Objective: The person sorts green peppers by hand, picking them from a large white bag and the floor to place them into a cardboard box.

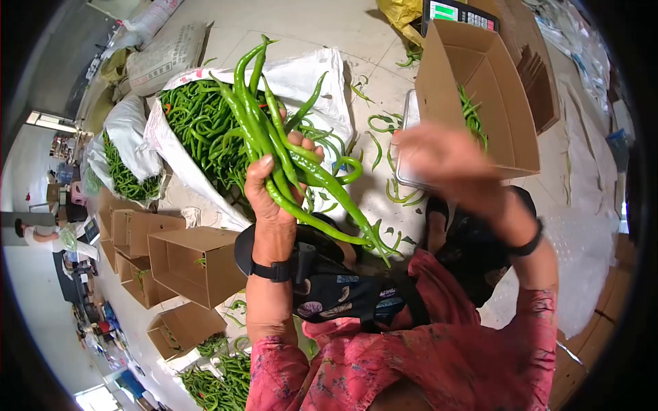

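Note:
My left hand is closed around a bunch of long green chili peppers, raised in front of me with their ends sticking out above and below the fist. Beside the open cardboard box, my right hand is smeared by motion, so its fingers cannot be made out. Some green peppers lie inside that box, which rests on a scale's metal platform. Behind my left hand, a large white woven sack lies open, full of green peppers.
The scale's display stands behind the box. Loose peppers are scattered over the floor. To the left are several open cardboard boxes and another sack of peppers. A pepper pile lies lower left. A person stands farther off.

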Tool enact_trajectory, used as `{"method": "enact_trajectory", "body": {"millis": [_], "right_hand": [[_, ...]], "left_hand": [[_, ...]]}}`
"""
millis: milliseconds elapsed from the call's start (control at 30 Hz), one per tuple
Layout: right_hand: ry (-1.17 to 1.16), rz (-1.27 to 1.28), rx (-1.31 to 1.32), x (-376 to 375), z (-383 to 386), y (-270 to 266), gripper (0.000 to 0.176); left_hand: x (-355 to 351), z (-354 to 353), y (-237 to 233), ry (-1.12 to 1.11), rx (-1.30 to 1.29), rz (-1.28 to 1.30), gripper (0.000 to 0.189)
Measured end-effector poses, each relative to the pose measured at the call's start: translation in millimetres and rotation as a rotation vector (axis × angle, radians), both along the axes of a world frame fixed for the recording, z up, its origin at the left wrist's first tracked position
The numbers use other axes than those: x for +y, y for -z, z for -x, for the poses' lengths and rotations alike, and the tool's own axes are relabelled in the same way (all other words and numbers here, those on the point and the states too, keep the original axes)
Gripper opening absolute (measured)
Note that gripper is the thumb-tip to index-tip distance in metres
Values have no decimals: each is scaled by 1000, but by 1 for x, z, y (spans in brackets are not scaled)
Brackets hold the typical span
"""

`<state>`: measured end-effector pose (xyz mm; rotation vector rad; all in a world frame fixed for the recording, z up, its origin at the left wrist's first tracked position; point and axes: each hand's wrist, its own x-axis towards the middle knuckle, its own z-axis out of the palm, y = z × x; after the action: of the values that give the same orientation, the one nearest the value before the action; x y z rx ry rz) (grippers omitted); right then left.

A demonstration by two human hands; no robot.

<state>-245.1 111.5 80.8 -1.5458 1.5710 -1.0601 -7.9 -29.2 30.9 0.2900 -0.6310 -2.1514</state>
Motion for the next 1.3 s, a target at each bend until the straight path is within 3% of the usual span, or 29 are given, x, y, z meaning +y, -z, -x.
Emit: {"method": "enact_trajectory", "body": {"millis": [33,67,100,200,333,400,500,533,633,800,867,1067,1200,1300], "right_hand": [[-167,144,-110,-4,-25,23,29],[-86,-82,-164,-3,-55,23,26],[-165,-241,-112,-7,-66,19,22],[-68,-227,-233,-6,-78,39,25],[-150,-195,16,18,-45,31,25],[-129,-237,-39,29,-38,27,24],[-81,-509,-322,34,-29,26,25],[-84,-504,-321,33,-32,30,25],[-123,-439,-829,40,-52,56,30],[-51,-399,-808,29,-63,49,34],[-89,-439,-1082,27,-63,42,34],[6,-539,-1313,34,-71,49,35],[101,-589,-1298,50,-62,43,35],[271,-501,-1238,56,-61,36,32]], "left_hand": [[0,2,2,26,23,11,79],[1,4,1,10,-13,29,80],[2,4,-1,9,-16,15,80],[0,-2,2,-21,-23,-21,78],[-6,-13,5,-91,13,-39,69],[-7,-16,8,-110,18,-100,61],[-10,-11,12,-177,-80,-74,53],[-12,-11,13,-121,-91,-66,54],[-5,0,8,-159,-75,-66,59],[9,8,6,-15,-199,-24,59],[4,9,12,-124,-142,-58,56],[-31,-14,21,-403,31,-112,48],[-44,-41,16,-533,-10,-211,50],[-39,-46,20,-586,-78,-56,52]]}}
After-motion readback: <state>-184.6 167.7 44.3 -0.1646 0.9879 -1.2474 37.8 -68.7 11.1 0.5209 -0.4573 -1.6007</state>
